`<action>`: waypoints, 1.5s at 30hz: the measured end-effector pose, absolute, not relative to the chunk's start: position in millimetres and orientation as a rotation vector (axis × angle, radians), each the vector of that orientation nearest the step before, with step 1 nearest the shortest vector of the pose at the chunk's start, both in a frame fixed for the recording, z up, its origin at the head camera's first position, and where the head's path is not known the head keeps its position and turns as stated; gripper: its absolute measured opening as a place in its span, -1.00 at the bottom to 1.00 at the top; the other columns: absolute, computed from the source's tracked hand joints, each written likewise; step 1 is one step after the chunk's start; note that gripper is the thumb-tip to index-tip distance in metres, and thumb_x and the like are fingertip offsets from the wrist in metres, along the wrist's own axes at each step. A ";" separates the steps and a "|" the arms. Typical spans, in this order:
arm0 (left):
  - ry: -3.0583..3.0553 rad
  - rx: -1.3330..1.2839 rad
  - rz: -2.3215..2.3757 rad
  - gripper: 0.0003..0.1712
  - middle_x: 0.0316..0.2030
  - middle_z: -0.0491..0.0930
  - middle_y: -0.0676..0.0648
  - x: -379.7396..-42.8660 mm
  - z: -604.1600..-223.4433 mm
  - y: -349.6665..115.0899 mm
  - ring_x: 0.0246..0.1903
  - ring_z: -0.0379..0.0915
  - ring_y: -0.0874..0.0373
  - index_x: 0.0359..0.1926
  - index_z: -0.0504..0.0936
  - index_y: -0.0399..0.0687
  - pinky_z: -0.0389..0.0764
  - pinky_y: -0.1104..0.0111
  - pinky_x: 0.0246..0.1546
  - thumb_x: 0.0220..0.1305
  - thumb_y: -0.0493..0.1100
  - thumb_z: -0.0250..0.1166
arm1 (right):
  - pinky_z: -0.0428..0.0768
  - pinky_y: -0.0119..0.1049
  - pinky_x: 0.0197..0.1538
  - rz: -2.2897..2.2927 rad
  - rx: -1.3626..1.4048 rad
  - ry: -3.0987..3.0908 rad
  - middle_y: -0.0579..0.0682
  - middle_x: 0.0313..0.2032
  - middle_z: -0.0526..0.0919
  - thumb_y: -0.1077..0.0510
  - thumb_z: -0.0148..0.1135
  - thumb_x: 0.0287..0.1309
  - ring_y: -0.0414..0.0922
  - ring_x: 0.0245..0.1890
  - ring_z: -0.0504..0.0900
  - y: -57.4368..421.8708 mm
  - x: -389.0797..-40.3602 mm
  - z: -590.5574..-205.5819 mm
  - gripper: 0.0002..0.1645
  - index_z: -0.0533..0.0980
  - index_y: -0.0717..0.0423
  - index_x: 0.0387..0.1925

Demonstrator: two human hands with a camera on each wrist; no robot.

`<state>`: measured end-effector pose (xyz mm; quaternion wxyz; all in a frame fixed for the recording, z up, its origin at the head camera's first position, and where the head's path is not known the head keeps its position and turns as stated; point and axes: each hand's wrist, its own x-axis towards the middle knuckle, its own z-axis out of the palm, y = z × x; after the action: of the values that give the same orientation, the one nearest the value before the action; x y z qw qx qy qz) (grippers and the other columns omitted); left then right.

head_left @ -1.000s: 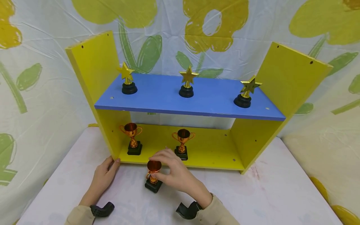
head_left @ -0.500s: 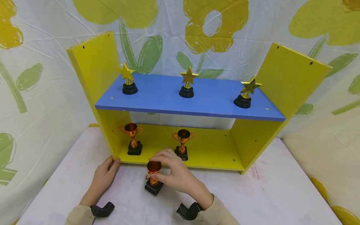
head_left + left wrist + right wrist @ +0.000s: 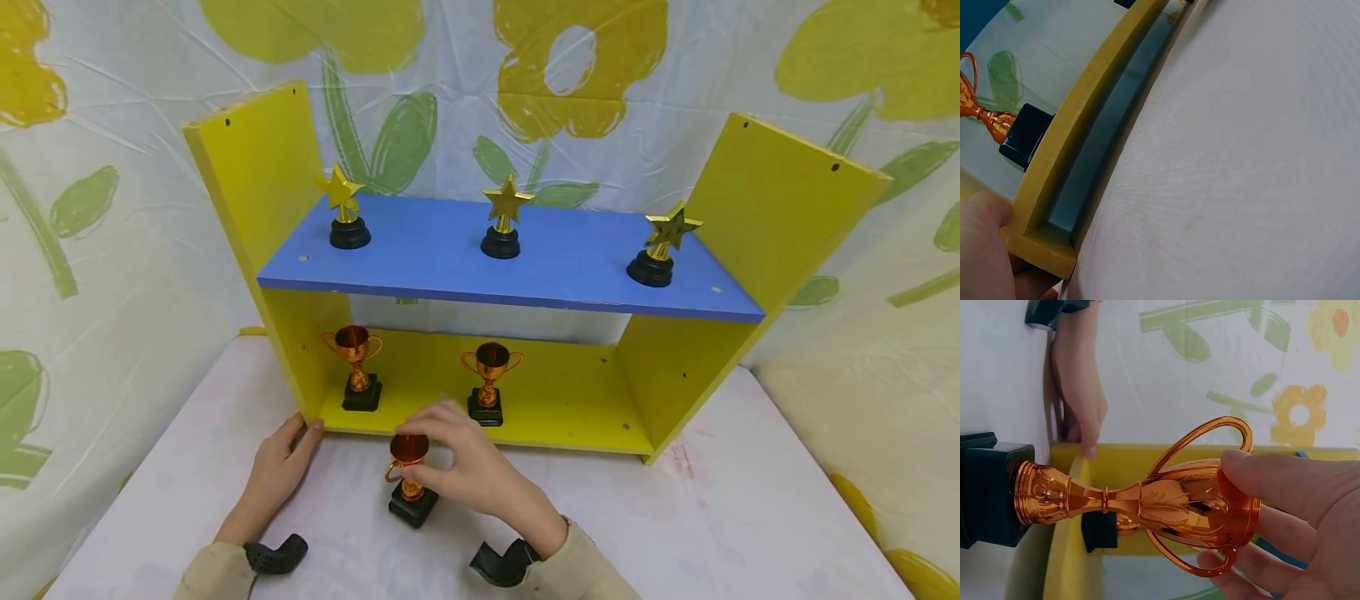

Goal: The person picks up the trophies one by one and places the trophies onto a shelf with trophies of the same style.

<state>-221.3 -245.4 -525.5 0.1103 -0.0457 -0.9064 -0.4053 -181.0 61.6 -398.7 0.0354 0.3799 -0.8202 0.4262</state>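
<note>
My right hand holds a copper-coloured trophy cup by its bowl, thumb on one side and fingers on the other. The trophy's black square base is over the white table in front of the shelf, and one handle points left. My left hand grips the lower front left corner of the yellow shelf unit; the thumb lies on the near face and the fingers pass partly hidden behind. Two matching trophy cups stand on the lower board, one at left and one near the middle.
On the blue upper board stand three gold star trophies, at left, in the middle and at right. Yellow side panels rise at both ends. Behind hangs a flower-printed cloth.
The trophy cup in my right hand has turned a little and its base has shifted slightly toward me. My left hand stays at the shelf corner.
</note>
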 end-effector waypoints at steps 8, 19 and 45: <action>-2.655 -0.147 -1.177 -0.42 0.26 0.44 -0.35 -222.6 -527.1 -245.7 0.25 0.34 -0.34 0.31 0.43 -0.24 0.32 -0.23 0.23 0.53 0.09 0.02 | 0.36 -0.06 0.36 1.326 1.172 -2.573 -0.10 0.06 0.63 0.14 0.44 0.16 -0.17 0.14 0.53 62.4 -180.4 -398.9 -0.49 0.57 0.07 0.16; -2.651 -0.136 -1.177 -0.43 0.25 0.45 -0.36 -221.7 -526.8 -246.5 0.24 0.35 -0.35 0.30 0.44 -0.24 0.32 -0.23 0.22 0.53 0.09 0.02 | 0.58 -0.18 0.12 1.353 1.126 -2.607 -0.10 0.06 0.64 0.12 0.46 0.14 -0.15 0.08 0.57 67.9 -184.1 -394.8 -0.48 0.58 0.07 0.15; -2.659 -0.122 -1.179 -0.43 0.24 0.46 -0.37 -220.3 -524.4 -244.6 0.23 0.36 -0.35 0.28 0.44 -0.26 0.33 -0.23 0.22 0.53 0.08 0.02 | 0.58 -0.14 0.05 1.259 1.073 -2.478 -0.12 -0.02 0.68 0.06 0.53 0.04 -0.17 0.04 0.57 76.6 -181.4 -384.7 -0.49 0.64 0.08 0.05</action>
<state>-220.3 -244.6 -524.4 0.1150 -0.0415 -0.9074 -0.4022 -181.4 76.6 -384.7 0.0808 0.3590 -0.8290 0.4211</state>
